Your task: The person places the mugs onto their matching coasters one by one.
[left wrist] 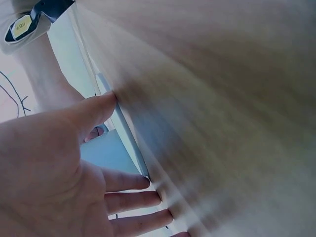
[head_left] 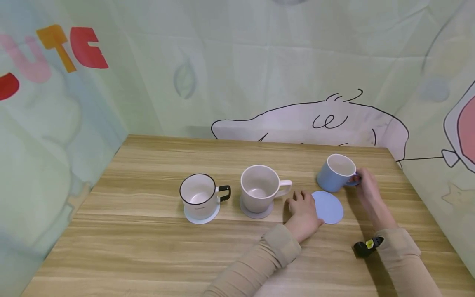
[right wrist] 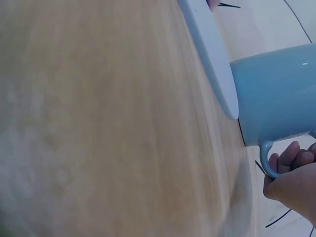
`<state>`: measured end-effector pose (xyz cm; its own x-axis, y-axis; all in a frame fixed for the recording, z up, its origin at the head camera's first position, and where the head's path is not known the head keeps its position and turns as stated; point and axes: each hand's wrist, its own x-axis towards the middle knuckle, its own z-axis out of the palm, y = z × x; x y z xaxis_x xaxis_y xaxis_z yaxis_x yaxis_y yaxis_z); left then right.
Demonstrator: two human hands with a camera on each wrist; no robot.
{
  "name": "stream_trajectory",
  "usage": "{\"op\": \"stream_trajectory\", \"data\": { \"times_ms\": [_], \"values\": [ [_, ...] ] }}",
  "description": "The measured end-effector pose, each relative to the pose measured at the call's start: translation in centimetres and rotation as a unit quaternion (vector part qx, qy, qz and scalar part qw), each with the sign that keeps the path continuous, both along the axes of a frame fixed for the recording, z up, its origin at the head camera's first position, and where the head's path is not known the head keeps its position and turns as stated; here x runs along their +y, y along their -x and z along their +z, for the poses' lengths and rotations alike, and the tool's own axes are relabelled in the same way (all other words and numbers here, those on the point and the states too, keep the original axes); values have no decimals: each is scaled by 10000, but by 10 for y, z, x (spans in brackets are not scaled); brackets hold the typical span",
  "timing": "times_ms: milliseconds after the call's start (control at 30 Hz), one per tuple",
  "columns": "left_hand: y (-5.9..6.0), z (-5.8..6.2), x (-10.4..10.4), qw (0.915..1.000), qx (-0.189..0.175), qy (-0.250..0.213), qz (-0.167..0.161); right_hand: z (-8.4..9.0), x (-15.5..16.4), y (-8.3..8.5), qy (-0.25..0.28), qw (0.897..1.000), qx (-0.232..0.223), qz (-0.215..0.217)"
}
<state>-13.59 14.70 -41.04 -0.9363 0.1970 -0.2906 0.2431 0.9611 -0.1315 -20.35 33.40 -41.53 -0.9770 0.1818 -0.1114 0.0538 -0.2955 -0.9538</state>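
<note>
A blue mug [head_left: 328,178] with a pale inside is at the right, behind a round light-blue coaster [head_left: 328,208]. My right hand [head_left: 367,187] grips the mug's handle [right wrist: 265,157], fingers curled through it. In the right wrist view the mug's base is close to the wood, and the coaster [right wrist: 212,64] overlaps it. My left hand [head_left: 303,215] lies at the coaster's left edge, thumb tip [left wrist: 111,98] and forefinger tip [left wrist: 143,182] touching the rim. Its fingers are spread and fairly straight.
Left of my left hand, a white mug [head_left: 256,194] stands on a greyish coaster [head_left: 257,213]. Farther left, a black-rimmed white mug [head_left: 202,209] stands on a pale-blue coaster [head_left: 202,221]. Printed cloth [head_left: 230,74] hangs behind the wooden table [head_left: 148,247].
</note>
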Motion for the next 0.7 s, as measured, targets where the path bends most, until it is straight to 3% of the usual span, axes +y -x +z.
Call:
{"op": "stream_trajectory", "data": {
  "times_ms": [700],
  "values": [
    [0, 0, -1, 9999, -44, 100, -51, 3, -1, -9, 570, 9979, 307, -85]
  ]
}}
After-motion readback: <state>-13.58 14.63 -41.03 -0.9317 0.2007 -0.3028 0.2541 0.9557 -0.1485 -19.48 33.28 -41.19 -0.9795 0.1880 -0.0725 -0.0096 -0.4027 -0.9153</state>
